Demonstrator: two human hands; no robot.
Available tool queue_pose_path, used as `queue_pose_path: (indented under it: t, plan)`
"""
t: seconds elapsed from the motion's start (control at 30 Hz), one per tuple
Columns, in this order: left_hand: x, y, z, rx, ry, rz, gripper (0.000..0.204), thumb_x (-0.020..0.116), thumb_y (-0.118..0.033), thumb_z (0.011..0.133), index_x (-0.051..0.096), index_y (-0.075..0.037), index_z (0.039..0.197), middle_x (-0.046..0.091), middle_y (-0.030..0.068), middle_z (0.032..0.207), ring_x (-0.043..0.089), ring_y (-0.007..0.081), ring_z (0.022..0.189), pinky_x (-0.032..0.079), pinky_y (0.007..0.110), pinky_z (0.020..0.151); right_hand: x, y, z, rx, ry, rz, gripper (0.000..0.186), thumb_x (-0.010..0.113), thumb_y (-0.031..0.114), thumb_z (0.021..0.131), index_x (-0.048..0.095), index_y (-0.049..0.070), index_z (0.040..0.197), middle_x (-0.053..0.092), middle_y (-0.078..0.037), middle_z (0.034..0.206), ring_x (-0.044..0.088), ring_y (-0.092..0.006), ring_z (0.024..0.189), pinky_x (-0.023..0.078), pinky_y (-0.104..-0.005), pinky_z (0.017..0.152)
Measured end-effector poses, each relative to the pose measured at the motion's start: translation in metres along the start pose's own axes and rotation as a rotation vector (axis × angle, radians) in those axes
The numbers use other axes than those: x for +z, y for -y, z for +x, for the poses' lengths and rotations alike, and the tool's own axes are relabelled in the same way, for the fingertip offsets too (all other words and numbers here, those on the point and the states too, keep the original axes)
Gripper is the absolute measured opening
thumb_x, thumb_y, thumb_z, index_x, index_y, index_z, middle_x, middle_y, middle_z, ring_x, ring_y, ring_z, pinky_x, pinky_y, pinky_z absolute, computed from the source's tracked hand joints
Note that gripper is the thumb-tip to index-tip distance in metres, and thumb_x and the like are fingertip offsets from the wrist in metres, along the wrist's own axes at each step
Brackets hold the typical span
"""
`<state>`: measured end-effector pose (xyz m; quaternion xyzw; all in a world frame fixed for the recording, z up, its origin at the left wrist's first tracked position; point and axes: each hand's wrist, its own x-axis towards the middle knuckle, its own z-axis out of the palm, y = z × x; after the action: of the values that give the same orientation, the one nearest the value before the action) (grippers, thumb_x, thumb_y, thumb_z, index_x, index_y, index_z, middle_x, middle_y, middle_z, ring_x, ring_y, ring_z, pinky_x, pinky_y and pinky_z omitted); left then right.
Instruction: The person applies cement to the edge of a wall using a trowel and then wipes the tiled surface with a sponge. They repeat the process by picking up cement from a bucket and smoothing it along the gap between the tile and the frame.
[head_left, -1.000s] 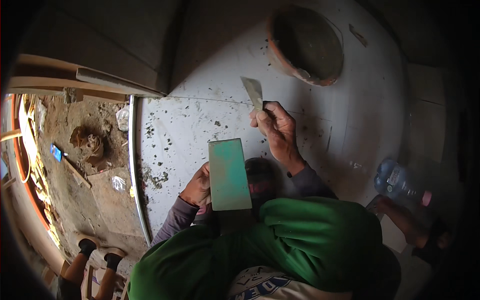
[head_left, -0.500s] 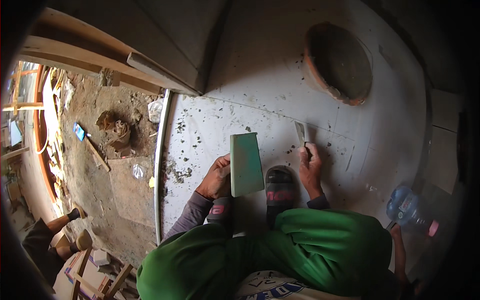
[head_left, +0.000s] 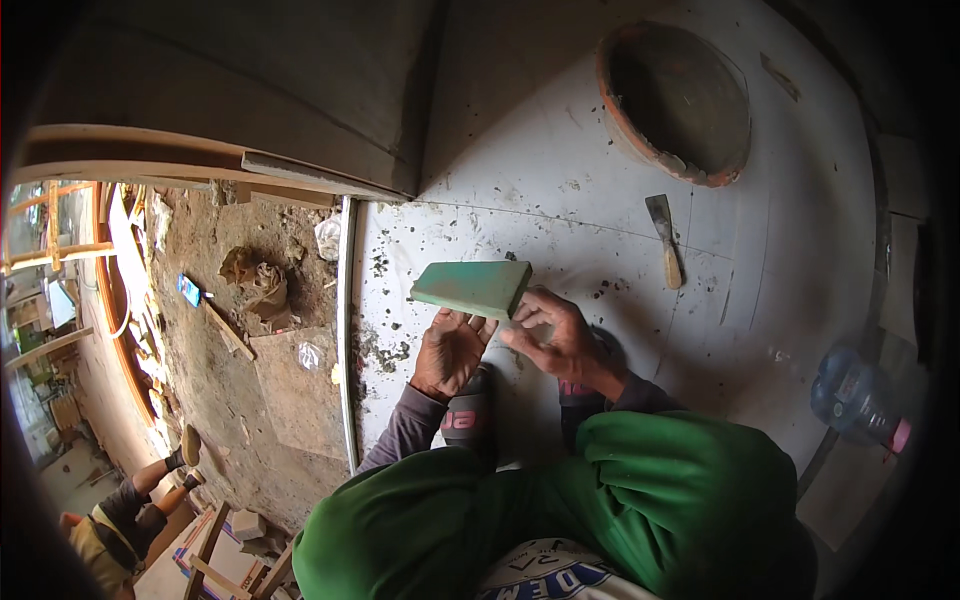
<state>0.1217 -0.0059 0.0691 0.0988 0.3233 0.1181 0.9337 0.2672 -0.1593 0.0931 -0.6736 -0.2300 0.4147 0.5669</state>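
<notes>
Crumb-strewn white floor (head_left: 690, 350) — dirt ground (head_left: 300, 430) at left
Left hand (head_left: 448, 355) holds green slab (head_left: 470, 285); right hand (head_left: 565, 335) at its corner, grip unclear — 1 scraper (head_left: 665, 240), 1 bucket (head_left: 685, 105) ahead.

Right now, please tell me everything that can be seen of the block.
The block is a flat, four-sided slab, pale green with deeper green patches on its broad face; I cannot tell its material. It is held tilted above the floor. The left hand is beneath its near edge, the right hand at its right end; exact grip unclear.
</notes>
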Motion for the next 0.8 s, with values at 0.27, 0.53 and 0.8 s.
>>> queue_pose_path:
  t: [0.27, 0.53, 0.8]
  plan:
    - [0.016, -0.002, 0.004, -0.055, 0.004, 0.336, 0.040, 0.064, -0.026, 0.102, 0.056, -0.009, 0.137, 0.066, 0.0067, 0.128, 0.062, 0.0242, 0.117, 0.046, 0.043, 0.107, 0.007, 0.000, 0.040, -0.063, -0.100, 0.259, 0.030, 0.076, 0.023, 0.092, 0.067, 0.005, 0.114, 0.070, -0.005, 0.103, 0.068, -0.0180, 0.097, 0.054, -0.0346, 0.082]
    - [0.023, -0.040, -0.105, -0.558, 0.045, 0.743, 0.044, 0.059, -0.041, 0.105, 0.071, 0.001, 0.113, 0.070, 0.0135, 0.126, 0.063, 0.0262, 0.123, 0.045, 0.046, 0.110, -0.126, -0.010, 0.163, -0.177, -0.143, 0.058, 0.030, 0.073, 0.021, 0.092, 0.068, 0.000, 0.113, 0.070, -0.008, 0.108, 0.064, -0.0161, 0.103, 0.052, -0.0365, 0.094]
    - [0.014, -0.039, -0.163, -0.676, -0.105, 0.837, 0.049, 0.056, -0.043, 0.106, 0.073, 0.004, 0.101, 0.072, 0.0186, 0.117, 0.061, 0.0307, 0.127, 0.049, 0.048, 0.107, -0.163, -0.016, 0.198, -0.271, -0.405, -0.107, 0.035, 0.073, 0.032, 0.094, 0.070, 0.007, 0.118, 0.070, -0.005, 0.115, 0.060, -0.0178, 0.114, 0.045, -0.0405, 0.103]
